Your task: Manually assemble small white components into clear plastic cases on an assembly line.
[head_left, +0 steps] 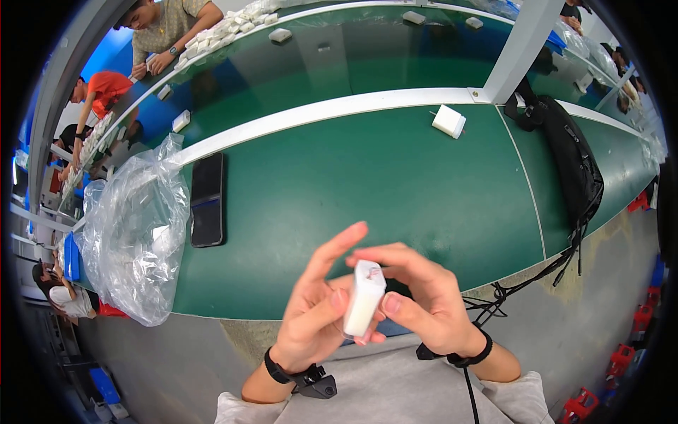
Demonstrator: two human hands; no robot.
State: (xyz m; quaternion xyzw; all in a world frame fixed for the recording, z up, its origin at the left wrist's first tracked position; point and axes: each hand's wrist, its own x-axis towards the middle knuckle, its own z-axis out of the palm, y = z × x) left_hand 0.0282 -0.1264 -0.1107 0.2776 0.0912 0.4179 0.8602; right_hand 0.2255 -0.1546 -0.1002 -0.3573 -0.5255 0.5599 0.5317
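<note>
A small white charger block is held upright in front of my body, just off the near edge of the green table. My left hand presses its thumb on the block's left side, with the index finger raised away from it. From the other side, my right hand has its thumb at the block's right edge and its fingers curled behind the top. The fingers behind the block are partly hidden. Another white charger block, with metal prongs showing, lies on the table near the white rail.
Left on the green table lie a dark phone-like device and a large clear plastic bag. A black bag with cables sits at right. Beyond the white rail, people work beside piled white blocks.
</note>
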